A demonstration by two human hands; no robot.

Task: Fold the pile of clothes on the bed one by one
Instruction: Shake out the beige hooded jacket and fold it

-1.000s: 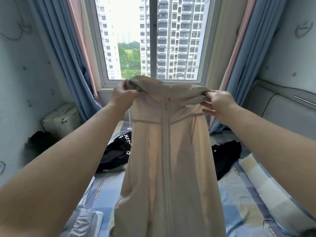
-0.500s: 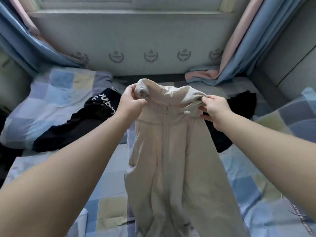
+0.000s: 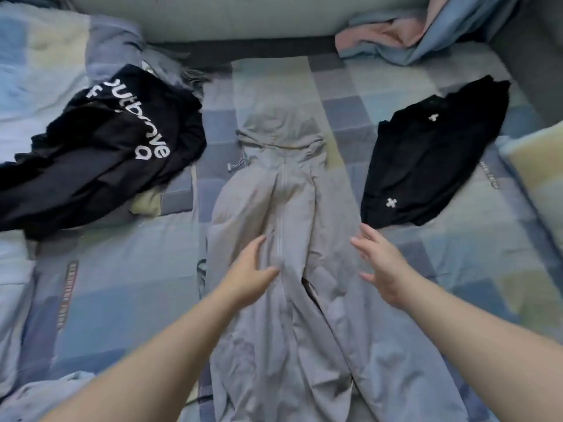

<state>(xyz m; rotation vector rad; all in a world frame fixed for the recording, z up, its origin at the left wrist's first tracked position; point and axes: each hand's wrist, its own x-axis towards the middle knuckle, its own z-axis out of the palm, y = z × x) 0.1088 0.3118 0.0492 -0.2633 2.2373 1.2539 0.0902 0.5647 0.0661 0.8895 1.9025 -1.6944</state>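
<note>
Leftmost, logged a black top with white lettering point(image 3: 106, 153), crumpled on the bed point(image 3: 122, 284) with its checked blue cover. Spotted a scrap of pale yellow cloth point(image 3: 147, 204) poking out from under the top's near edge. Noted rumpled bedding point(image 3: 45, 56) of the same check behind it.

Next, found the grey zip jacket point(image 3: 292, 345) spread flat down the middle of the bed, front up, hood end toward the wall point(image 3: 213, 22), hem end running off the near edge of view. Saw its zip point(image 3: 279, 214) running down the centre and a drawstring point(image 3: 236, 166) trailing onto the cover left of the collar.

Recorded the left hand point(image 3: 249, 275) lying on the jacket just left of the zip, fingers straight, gripping nothing. Recorded the right hand point(image 3: 380, 269) at the jacket's right edge, fingers spread and loose, holding nothing; blurred, so could not tell whether touching the cloth or just above it. Logged both hands well apart, one on each side of the zip.

Further right, marked a second black garment with small white crosses point(image 3: 426, 159), near the jacket, not touching it. Beyond, noted pink and blue curtain ends point(image 3: 396, 35) pooled on the bed, and a checked pillow point(image 3: 536, 166) at the right margin.
</note>
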